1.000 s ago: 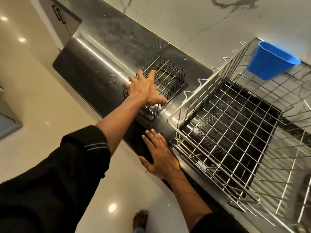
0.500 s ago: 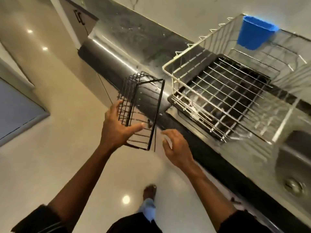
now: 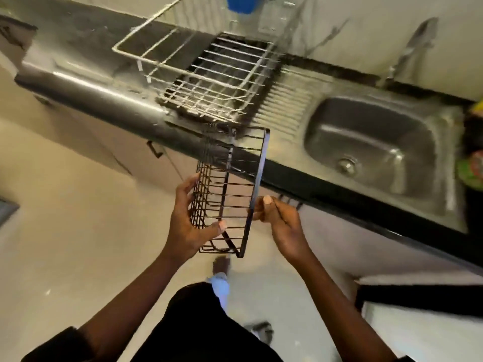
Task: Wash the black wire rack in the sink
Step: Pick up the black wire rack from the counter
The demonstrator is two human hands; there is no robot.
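The black wire rack [image 3: 232, 178] hangs in the air in front of the counter edge, tilted on its side. My left hand [image 3: 188, 226] grips its left wire wall, thumb across the lower front. My right hand [image 3: 279, 218] pinches its right frame bar. The steel sink [image 3: 371, 150] lies to the right on the counter, its basin bare with a drain at the bottom. The rack is to the left of the basin, over the counter's front edge and the floor.
A large silver wire dish basket [image 3: 209, 74] sits on the dark counter [image 3: 86, 82] left of the sink's ribbed drainboard [image 3: 287, 103]. A blue cup [image 3: 240, 3] hangs at its far side. A tap [image 3: 415, 45] stands behind the basin. Green items [image 3: 473, 171] lie at the right edge.
The rack has been lifted off the counter and carried right toward the sink. My right hand, free before, now holds its right bar. The view has swung right.
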